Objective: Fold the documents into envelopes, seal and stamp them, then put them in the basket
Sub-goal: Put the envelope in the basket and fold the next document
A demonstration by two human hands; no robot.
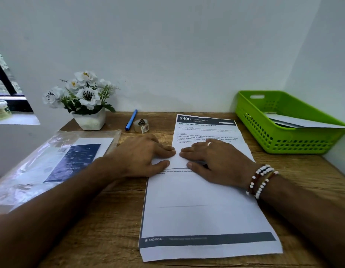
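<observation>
A printed document lies on the wooden desk in front of me, on top of other sheets whose dark "2400" header shows at the far end. Its upper part is folded down into a white flap. My left hand and my right hand lie flat, side by side, pressing on that folded flap. A green plastic basket stands at the far right with white envelopes or papers inside.
A clear plastic sleeve holding white envelopes and a dark blue card lies at the left. By the wall stand a pot of white flowers, a blue pen and a roll of tape. A small jar sits on the window sill.
</observation>
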